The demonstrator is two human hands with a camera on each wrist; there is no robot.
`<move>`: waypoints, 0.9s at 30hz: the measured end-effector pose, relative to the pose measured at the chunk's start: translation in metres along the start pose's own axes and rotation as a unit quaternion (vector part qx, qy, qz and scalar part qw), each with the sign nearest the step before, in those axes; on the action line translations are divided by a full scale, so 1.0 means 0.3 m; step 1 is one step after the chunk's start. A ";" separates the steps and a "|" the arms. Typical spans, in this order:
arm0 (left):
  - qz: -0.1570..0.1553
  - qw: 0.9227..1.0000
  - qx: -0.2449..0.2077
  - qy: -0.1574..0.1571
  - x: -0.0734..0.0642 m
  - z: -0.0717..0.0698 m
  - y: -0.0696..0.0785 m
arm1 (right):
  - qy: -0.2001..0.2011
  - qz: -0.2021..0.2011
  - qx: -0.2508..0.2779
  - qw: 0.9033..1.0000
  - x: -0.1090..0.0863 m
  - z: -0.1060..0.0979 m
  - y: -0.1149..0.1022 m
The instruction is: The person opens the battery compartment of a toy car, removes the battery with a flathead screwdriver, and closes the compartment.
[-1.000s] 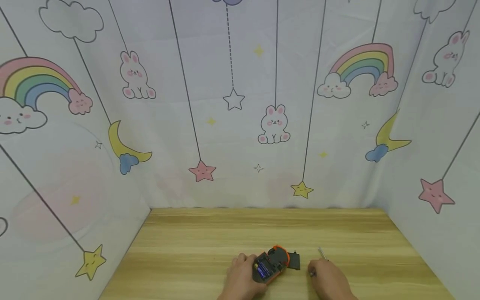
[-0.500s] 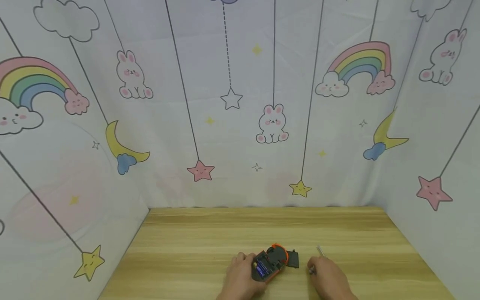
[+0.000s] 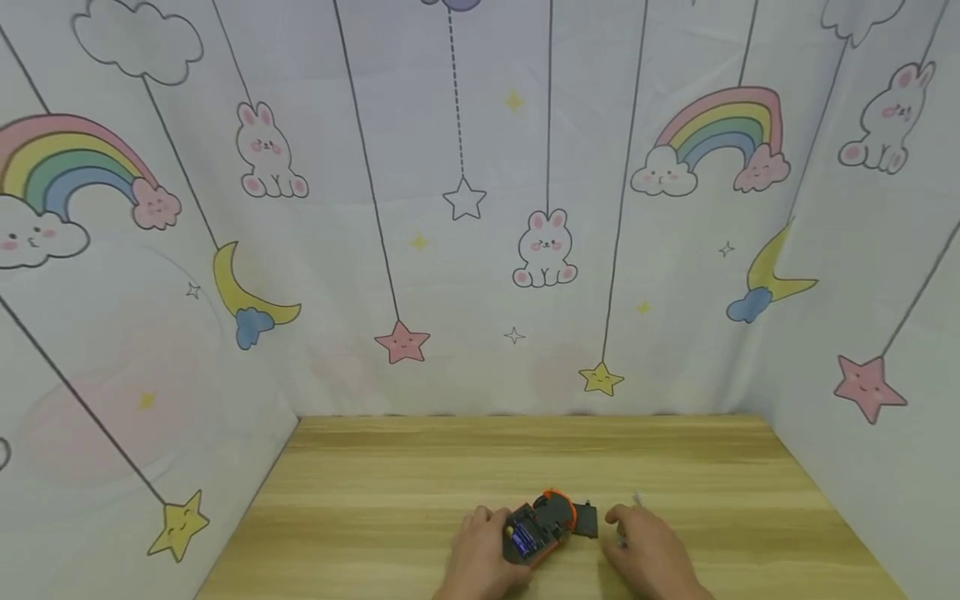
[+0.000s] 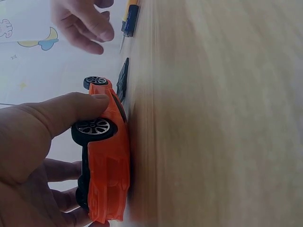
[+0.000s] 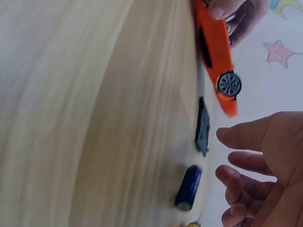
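Note:
My left hand [image 3: 480, 546] grips an orange toy car [image 4: 110, 161] that lies wheels up on the table, thumb along one side and fingers on the other. Its battery compartment [image 3: 525, 534] is uncovered, and a blue battery shows inside. Just past the car's front lies a flat black battery cover [image 3: 586, 520]. My right hand [image 3: 648, 546] hovers to the right of that cover, fingers loosely bent with nothing between them. Below this hand, a dark blue battery [image 5: 188, 188] lies on the table. The screwdriver [image 3: 638, 500] is mostly hidden behind the right hand in the head view.
The wood-patterned table [image 3: 360, 475] is bounded at the back and sides by white cloth [image 3: 465, 275] printed with rabbits, stars and rainbows. In the left wrist view, the screwdriver's yellow handle [image 4: 125, 13] shows beside the battery.
My right hand has shifted left towards the cover, and its fingers have loosened and spread. The left hand and the car stay in place; the head view sways slightly.

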State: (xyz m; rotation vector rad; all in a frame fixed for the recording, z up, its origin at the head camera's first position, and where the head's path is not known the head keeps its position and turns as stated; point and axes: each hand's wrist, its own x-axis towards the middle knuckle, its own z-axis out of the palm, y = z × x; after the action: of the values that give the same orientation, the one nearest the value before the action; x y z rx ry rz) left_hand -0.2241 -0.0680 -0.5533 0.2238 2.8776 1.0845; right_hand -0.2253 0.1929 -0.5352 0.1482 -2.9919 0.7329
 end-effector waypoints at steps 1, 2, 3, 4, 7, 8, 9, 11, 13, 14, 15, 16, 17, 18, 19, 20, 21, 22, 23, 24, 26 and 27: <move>-0.001 1.000 -0.001 -0.001 -0.001 -0.001 0.000 | -0.001 -0.001 0.007 1.000 0.002 0.002 -0.012; -0.001 1.000 -0.002 -0.001 -0.002 -0.001 -0.001 | -0.003 -0.003 0.011 1.000 0.004 0.004 -0.024; -0.001 1.000 -0.003 -0.003 -0.002 -0.002 -0.001 | -0.005 -0.004 0.018 1.000 0.006 0.007 -0.036; -0.002 1.000 -0.004 -0.004 -0.003 -0.003 -0.002 | -0.009 -0.006 0.024 1.000 0.008 0.011 -0.047; -0.002 1.000 -0.005 -0.006 -0.005 -0.004 -0.004 | -0.019 -0.013 0.048 0.999 0.014 0.024 -0.083; -0.002 1.000 -0.004 -0.007 -0.006 -0.004 -0.004 | -0.019 -0.019 0.053 0.998 0.015 0.027 -0.094; -0.002 1.000 -0.003 -0.007 -0.007 -0.005 -0.005 | -0.020 -0.025 0.061 0.998 0.015 0.031 -0.104; 0.000 1.000 -0.001 -0.004 -0.010 -0.005 -0.006 | -0.020 -0.041 0.075 0.996 0.014 0.042 -0.125; 0.000 1.000 0.004 -0.001 -0.013 -0.007 -0.006 | -0.021 -0.060 0.083 0.995 0.014 0.056 -0.143; 0.002 1.000 0.007 0.002 -0.014 -0.006 -0.005 | -0.021 -0.071 0.084 0.994 0.014 0.063 -0.152; 0.002 1.000 0.009 0.005 -0.014 -0.006 -0.005 | -0.022 -0.081 0.084 0.993 0.015 0.070 -0.160; 0.003 1.000 0.010 0.008 -0.015 -0.006 -0.004 | -0.021 -0.090 0.082 0.992 0.016 0.077 -0.169; 0.005 1.000 0.011 0.011 -0.014 -0.005 -0.004 | -0.019 -0.098 0.080 0.992 0.017 0.084 -0.176; 0.006 1.000 0.014 0.013 -0.013 -0.004 -0.003 | -0.018 -0.104 0.079 0.991 0.018 0.089 -0.182; 0.008 1.000 0.013 0.016 -0.012 -0.002 -0.003 | -0.015 -0.108 0.078 0.991 0.020 0.093 -0.188; 0.011 1.000 0.014 0.019 -0.011 0.000 -0.003 | -0.015 -0.112 0.079 0.990 0.022 0.096 -0.193; 0.013 1.000 0.014 0.021 -0.009 0.002 -0.003 | -0.014 -0.113 0.080 0.990 0.024 0.100 -0.198; 0.017 0.999 0.016 0.023 -0.009 0.003 -0.003 | -0.014 -0.113 0.084 0.990 0.026 0.103 -0.203; 0.020 0.999 0.016 0.023 -0.008 0.005 -0.004 | -0.015 -0.115 0.086 0.990 0.030 0.106 -0.207; 0.022 0.999 0.017 0.022 -0.008 0.006 -0.004 | -0.019 -0.116 0.087 0.989 0.033 0.108 -0.212; 0.025 0.999 0.015 0.018 -0.009 0.007 -0.006 | -0.027 -0.118 0.087 0.989 0.038 0.113 -0.222; 0.026 0.999 0.016 0.016 -0.010 0.008 -0.007 | -0.030 -0.120 0.085 0.989 0.040 0.115 -0.227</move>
State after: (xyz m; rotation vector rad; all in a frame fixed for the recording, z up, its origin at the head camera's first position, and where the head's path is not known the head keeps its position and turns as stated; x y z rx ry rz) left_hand -0.2211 -0.0685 -0.5565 0.2879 2.9349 1.0616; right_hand -0.2313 0.1158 -0.5338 0.5351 -2.8889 0.9676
